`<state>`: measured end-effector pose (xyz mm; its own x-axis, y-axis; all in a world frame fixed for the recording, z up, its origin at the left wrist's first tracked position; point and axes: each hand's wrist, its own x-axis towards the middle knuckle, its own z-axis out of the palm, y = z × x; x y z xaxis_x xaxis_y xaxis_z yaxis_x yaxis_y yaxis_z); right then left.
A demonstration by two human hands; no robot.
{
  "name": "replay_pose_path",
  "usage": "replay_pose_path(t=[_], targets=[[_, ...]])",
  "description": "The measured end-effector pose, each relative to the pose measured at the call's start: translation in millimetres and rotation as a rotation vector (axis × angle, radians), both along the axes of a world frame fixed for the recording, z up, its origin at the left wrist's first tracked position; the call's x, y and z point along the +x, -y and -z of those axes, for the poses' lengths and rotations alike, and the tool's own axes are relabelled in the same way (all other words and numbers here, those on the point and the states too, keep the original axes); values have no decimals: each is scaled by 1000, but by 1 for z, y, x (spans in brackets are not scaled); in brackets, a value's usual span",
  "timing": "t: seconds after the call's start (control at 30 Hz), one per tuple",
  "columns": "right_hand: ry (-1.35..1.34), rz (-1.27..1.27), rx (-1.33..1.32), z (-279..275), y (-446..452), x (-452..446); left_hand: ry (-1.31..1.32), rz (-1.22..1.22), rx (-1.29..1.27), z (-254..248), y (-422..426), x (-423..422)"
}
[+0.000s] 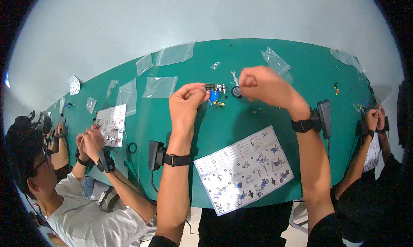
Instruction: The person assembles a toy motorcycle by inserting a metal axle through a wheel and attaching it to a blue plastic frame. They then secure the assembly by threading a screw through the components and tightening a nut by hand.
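Note:
My left hand [187, 98] pinches a partly built toy model [214, 96] with blue parts, a few yellow bits and a perforated metal strip [215, 87] along its top. To the right, my right hand [260, 85] is closed with curled fingers, slightly blurred. What it holds, if anything, is hidden. Beside its fingertips is a small black wheel [236, 91] with a light hub; I cannot tell whether they touch. A small wrench [234, 78] lies just above the wheel. Nearer to me, a printed instruction sheet [244, 171] with pictured steps lies tilted.
Clear plastic bags [160, 87] lie on the green table [185, 195], more along its far edge. Small nuts [254, 112] sit below my right hand. A co-worker's hands [90, 141] are at the left by another sheet [111, 122]; another person's hands [375, 118] are at the right.

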<state>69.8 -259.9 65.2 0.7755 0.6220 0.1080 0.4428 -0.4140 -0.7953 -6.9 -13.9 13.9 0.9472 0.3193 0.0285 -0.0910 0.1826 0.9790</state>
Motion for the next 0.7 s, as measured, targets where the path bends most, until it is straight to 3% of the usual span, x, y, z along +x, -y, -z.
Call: replay_pose_path(t=[0.13, 0.7], targets=[[-54, 11, 380, -8, -34, -23, -2, -2, -7, 2, 0, 0], [286, 155, 324, 19, -63, -36, -16, -36, -47, -2, 9, -2]])
